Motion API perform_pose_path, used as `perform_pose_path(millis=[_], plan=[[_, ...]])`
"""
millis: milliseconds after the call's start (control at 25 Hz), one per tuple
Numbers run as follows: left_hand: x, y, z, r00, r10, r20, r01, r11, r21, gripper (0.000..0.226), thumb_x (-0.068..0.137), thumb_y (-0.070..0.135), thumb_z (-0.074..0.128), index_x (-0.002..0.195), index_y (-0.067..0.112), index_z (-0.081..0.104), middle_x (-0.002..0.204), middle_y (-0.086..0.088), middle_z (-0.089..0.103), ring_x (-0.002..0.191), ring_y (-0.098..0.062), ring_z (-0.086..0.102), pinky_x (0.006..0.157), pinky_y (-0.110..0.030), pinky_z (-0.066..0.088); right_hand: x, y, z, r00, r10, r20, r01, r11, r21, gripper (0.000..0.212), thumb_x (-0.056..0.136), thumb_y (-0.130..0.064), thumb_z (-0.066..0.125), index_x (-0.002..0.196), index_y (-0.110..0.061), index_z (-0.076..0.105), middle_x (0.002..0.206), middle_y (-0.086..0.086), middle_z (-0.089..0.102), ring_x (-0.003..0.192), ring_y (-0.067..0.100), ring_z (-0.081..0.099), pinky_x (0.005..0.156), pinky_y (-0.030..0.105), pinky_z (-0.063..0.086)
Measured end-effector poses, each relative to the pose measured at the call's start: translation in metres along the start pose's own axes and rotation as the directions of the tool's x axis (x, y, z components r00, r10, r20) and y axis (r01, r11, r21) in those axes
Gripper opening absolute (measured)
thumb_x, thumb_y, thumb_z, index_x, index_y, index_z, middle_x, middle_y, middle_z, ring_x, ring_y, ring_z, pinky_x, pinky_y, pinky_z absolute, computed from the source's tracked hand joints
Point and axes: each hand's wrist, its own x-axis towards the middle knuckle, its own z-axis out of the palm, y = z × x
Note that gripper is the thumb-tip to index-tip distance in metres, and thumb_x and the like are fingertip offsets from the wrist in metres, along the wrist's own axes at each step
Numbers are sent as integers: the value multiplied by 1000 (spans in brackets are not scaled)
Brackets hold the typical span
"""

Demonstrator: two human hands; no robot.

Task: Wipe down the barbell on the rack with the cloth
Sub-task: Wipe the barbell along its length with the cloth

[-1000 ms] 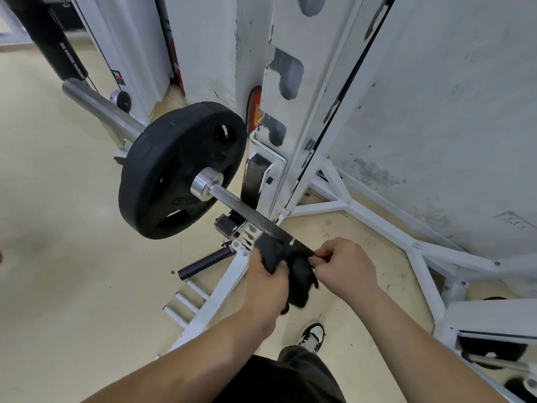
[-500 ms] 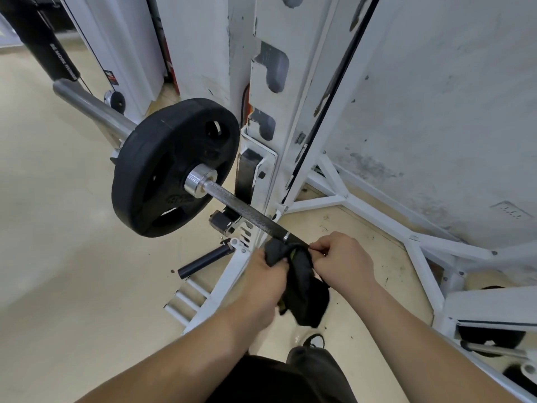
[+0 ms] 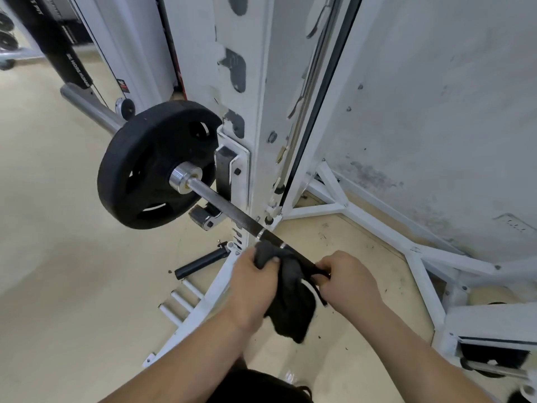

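Note:
The barbell's dark steel shaft (image 3: 229, 209) runs from a chrome collar (image 3: 184, 177) and a black weight plate (image 3: 151, 167) down toward me, resting in the white rack (image 3: 241, 112). A dark cloth (image 3: 292, 303) is draped over the near part of the shaft and hangs below it. My left hand (image 3: 252, 286) grips the cloth's left bunch just under the bar. My right hand (image 3: 347, 282) pinches the cloth's other end against the bar. The shaft under the cloth is hidden.
The bar's bare grey sleeve (image 3: 90, 107) sticks out past the plate at far left. A short black peg (image 3: 203, 263) and white storage pegs (image 3: 180, 298) jut from the rack base. White frame struts (image 3: 377, 228) and a scuffed wall (image 3: 436, 112) stand right.
The view has shifted closer to the rack. My hands have spread a little apart along the bar, and the cloth now hangs lower between them.

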Motion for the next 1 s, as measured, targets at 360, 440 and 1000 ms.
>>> perform_pose_path(millis=[360, 440, 1000], plan=[[69, 21, -9, 816, 498, 295, -448, 221, 866, 32, 83, 26, 60, 114, 28, 67, 119, 10, 69, 122, -26, 54, 97, -46, 39, 4, 4, 1, 1000, 11, -13, -10, 997, 76, 16, 84, -33, 68, 97, -34, 76, 88, -11, 63, 77, 16, 63, 57, 25, 43], [54, 12, 4, 739, 472, 481, -596, 125, 793, 34, 79, 26, 60, 112, 30, 67, 116, 13, 69, 116, -23, 58, 90, -44, 39, 5, 3, -1, 999, 29, -17, -28, 996, 82, 14, 81, -32, 68, 92, -34, 75, 82, -11, 64, 75, 17, 63, 54, 24, 41], [81, 17, -12, 555, 458, 695, -744, -100, 660, 38, 85, 39, 62, 120, 25, 68, 105, 4, 74, 105, -29, 60, 97, -46, 44, -9, 24, -4, 998, 40, -50, -32, 987, 158, 25, 86, -46, 70, 110, -37, 72, 103, -14, 65, 96, 13, 62, 73, 32, 52]])
